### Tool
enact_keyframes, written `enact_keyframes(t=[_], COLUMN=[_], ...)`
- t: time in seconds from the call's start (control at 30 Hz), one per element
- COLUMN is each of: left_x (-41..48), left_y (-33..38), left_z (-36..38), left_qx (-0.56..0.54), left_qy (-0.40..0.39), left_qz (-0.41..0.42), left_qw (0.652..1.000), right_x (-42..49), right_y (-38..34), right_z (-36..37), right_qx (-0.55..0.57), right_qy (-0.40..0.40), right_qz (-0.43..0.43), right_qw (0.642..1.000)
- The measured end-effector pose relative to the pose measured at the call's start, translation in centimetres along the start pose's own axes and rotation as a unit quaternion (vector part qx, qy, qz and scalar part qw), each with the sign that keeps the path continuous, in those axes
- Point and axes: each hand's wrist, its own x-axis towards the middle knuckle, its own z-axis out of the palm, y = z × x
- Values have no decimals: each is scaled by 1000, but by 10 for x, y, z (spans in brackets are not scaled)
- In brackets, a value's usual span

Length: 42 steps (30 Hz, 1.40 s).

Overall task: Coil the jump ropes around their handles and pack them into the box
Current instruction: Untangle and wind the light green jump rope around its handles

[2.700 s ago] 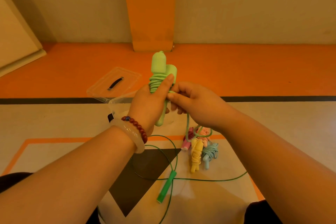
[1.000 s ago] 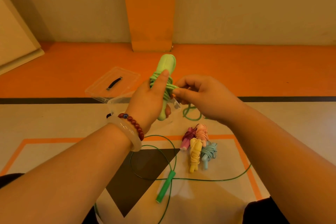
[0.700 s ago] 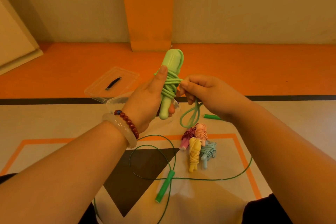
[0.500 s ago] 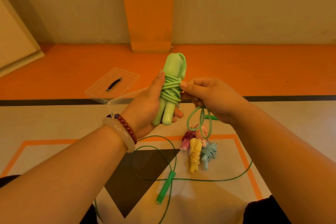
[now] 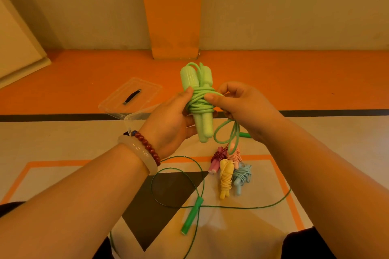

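— Where is the light green jump rope (image 5: 200, 101)?
— Up in front of the person, well off the floor (image 5: 63, 143). The left hand (image 5: 168, 124) has its fingers and thumb curled round the two handles. They are held side by side and upright, and the thumb tip lies on the upper left of the coil.
— And the other hand?
— The right hand (image 5: 242, 109) is at the coil's right side, touching it. Thumb and fingers pinch the cord there. A loose loop (image 5: 237, 134) of the same cord hangs just below that hand, beside the handles' lower ends.
— The box?
— The clear box (image 5: 134, 119) sits on the floor beyond the left wrist, mostly hidden by it. I cannot tell what is inside. Its clear lid (image 5: 130, 99) lies flat just behind it.
— Anything else down there?
— Four coiled jump ropes (image 5: 225, 174), dark red, pink, yellow and blue, lie touching in a bunch below the right hand. A dark green jump rope (image 5: 192, 215) lies uncoiled near them, its cord sprawled across the floor. Two bracelets (image 5: 143, 153) ring the left wrist.
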Motion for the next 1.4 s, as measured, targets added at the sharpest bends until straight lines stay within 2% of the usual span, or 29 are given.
enact_keyframes(t=[0.07,0.23,0.4,0.57,0.63,0.73,0.87,0.93,1.03,1.13,1.3,1.4], left_x=[-1,0,3,1,0,1,2,3,5,7,9,12], left_y=[-1,0,6,12,13,15,14,14,20,22,18,15], left_z=[3,0,-4,-5,-6,-10,-15,-18,-25,-31,-31,-32], left_qx=[-7,51,19,-22,-32,-47,-47,-63,-85,-76,-79,-54], left_qy=[21,148,121,69,69,77,94,106,132,166,179,178], left_qz=[11,92,66,32,27,23,19,13,19,31,37,49], left_qw=[1000,983,990,997,997,996,994,992,987,983,980,981], right_x=[-3,-5,0,1,0,0,1,3,8,10,9,10], right_y=[2,2,-2,0,5,16,28,31,33,39,42,42], right_z=[10,17,-3,-26,-32,-34,-25,-21,-25,-32,-23,-25], right_qx=[-21,-87,-223,-204,-169,-31,86,162,252,266,297,271], right_qy=[-6,-71,-111,-116,-119,-52,-5,49,183,271,270,223], right_qz=[-10,-30,-43,-15,2,51,117,141,206,262,309,302], right_qw=[1000,993,968,972,978,997,989,975,928,887,862,886])
